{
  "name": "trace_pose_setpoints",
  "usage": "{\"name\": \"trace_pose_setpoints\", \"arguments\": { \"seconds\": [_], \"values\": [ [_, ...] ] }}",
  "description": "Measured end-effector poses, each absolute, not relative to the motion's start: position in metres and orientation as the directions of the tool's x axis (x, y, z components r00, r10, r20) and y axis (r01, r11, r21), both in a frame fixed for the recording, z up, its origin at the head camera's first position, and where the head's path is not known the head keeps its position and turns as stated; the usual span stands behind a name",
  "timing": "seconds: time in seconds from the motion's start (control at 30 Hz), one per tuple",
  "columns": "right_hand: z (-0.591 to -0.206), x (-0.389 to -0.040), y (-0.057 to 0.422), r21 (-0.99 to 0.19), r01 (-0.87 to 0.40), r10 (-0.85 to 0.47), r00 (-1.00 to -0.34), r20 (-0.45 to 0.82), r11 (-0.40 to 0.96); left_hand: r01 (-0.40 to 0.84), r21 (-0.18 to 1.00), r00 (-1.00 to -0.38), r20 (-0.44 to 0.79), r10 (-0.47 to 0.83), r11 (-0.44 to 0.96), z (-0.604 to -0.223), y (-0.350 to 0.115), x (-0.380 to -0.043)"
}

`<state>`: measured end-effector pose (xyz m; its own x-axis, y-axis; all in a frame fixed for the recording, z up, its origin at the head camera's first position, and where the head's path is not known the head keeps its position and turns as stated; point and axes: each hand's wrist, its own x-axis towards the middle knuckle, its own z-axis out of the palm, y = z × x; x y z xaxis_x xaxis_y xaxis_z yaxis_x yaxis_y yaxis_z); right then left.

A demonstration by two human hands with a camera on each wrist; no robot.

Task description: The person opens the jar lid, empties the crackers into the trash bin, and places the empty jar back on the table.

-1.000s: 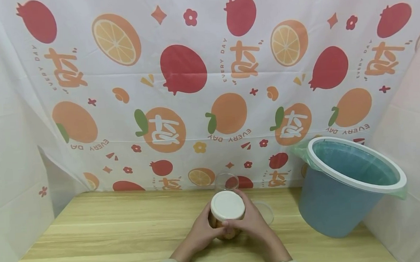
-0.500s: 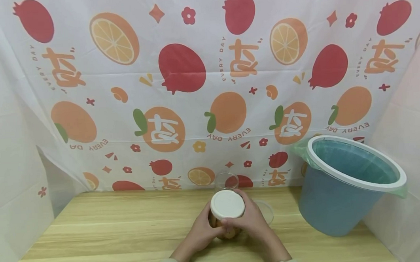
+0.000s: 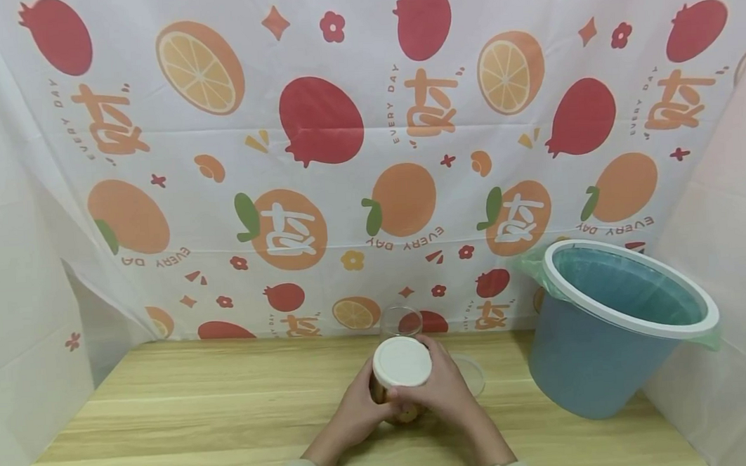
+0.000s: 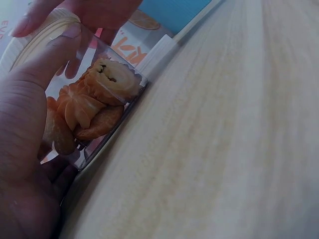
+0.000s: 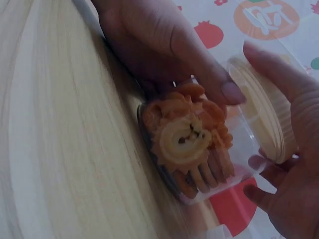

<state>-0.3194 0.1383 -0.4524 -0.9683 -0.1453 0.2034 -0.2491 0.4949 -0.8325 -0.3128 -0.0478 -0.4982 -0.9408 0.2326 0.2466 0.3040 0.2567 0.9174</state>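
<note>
Down near the front of the wooden table (image 3: pixel 231 416), there's a left hand (image 3: pixel 353 408) wrapped round the body of a clear jar (image 5: pixel 243 144), thumb running up the wall towards the top. The right hand (image 3: pixel 446 385) is up higher with a proper grip on the white lid (image 3: pixel 402 362), thumb on the near side and fingers round the far side. The lid's sitting on the mouth of the jar; can't tell how tight.

The jar itself is upright, base on the wood, and it's got a pile of golden cookies (image 5: pixel 182 144) in the bottom part, one of them a swirl with dark bits in the middle. Just behind it there's a clear round container (image 3: pixel 401 323), and a see-through disc (image 3: pixel 471 374) lies on the table just past the right hand. Further right is a blue bin (image 3: pixel 591 362) with a white rim and a green bag (image 3: pixel 542 272) poking out round the edge. Behind everything hangs a white cloth (image 3: pixel 374 138) printed with oranges and pomegranates.
</note>
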Motion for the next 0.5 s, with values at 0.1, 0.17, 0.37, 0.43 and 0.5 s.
{"name": "trace_pose_setpoints", "arguments": {
  "seconds": [0.1, 0.17, 0.37, 0.43, 0.5],
  "values": [
    [-0.454, -0.32, 0.141, -0.844, -0.269, -0.177, -0.962, 0.209, 0.465, 0.299, 0.918, -0.942, 0.239, 0.236, 0.262, -0.498, -0.048, -0.312],
    [-0.456, -0.321, 0.144, -0.867, -0.266, -0.193, -0.96, 0.2, 0.421, 0.297, 0.919, -0.942, 0.237, 0.236, 0.261, -0.497, -0.048, -0.311],
    [-0.463, -0.322, 0.148, -0.909, -0.248, -0.234, -0.956, 0.174, 0.336, 0.297, 0.92, -0.943, 0.24, 0.23, 0.255, -0.496, -0.048, -0.311],
    [-0.463, -0.323, 0.149, -0.914, -0.248, -0.244, -0.954, 0.173, 0.321, 0.296, 0.92, -0.943, 0.238, 0.234, 0.257, -0.496, -0.048, -0.311],
    [-0.463, -0.323, 0.149, -0.916, -0.246, -0.249, -0.953, 0.17, 0.316, 0.292, 0.922, -0.943, 0.234, 0.238, 0.253, -0.496, -0.048, -0.312]
  ]
}}
